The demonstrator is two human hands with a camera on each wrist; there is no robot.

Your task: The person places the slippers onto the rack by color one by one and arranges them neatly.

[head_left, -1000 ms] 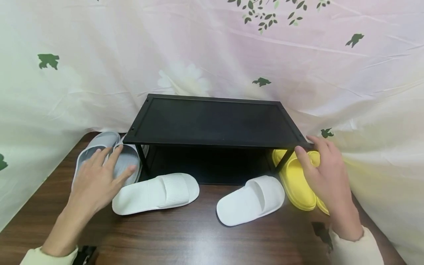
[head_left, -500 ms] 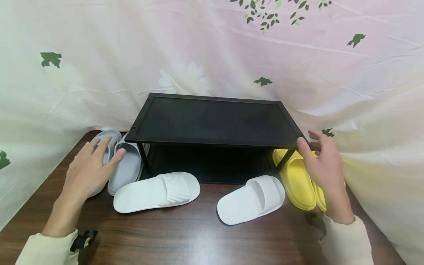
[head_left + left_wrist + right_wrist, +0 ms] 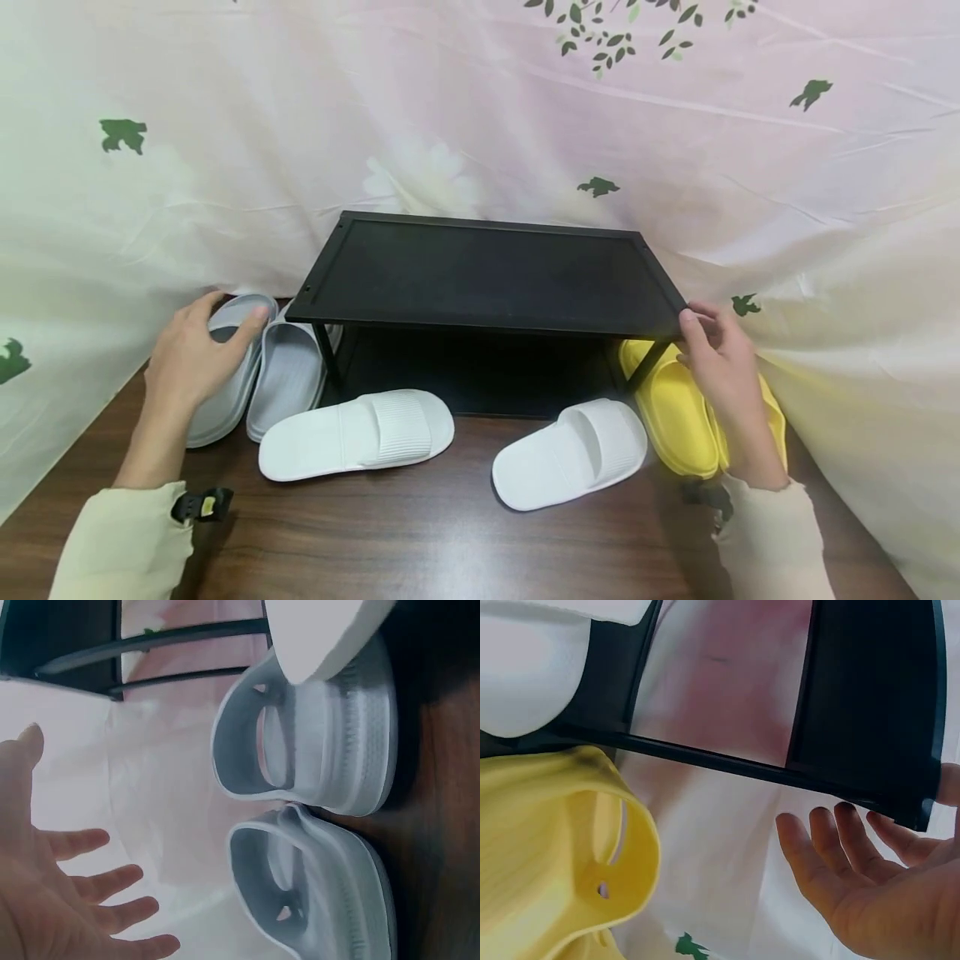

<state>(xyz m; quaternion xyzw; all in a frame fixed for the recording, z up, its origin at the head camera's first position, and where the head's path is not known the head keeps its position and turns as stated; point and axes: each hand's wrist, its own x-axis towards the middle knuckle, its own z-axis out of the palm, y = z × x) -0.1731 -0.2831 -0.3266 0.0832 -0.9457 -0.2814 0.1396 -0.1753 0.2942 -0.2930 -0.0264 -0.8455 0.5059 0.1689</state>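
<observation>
Below the fingers of the left hand [image 3: 187, 354] we have the left pair of slippers [image 3: 288, 383], beside the shoe rack [image 3: 487, 275]. We find the rack's near right corner between thumb and fingers of the right hand [image 3: 726, 367], and the right pair of slippers [image 3: 678, 417] under those fingers. Nearer us than all fingertips, between the hands, the left slide [image 3: 356, 435] and right slide [image 3: 536, 475] lie on the table [image 3: 450, 550] before the rack. Beyond the fingers hangs a cloth [image 3: 480, 108].

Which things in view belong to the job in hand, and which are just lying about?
In the job, judging by the hands:
rack, its corner pinched by the right hand
grey slippers, nearest the left hand

Lying about, though the slippers may belong:
white slippers, untouched
yellow slippers, untouched
cloth, just backdrop
</observation>
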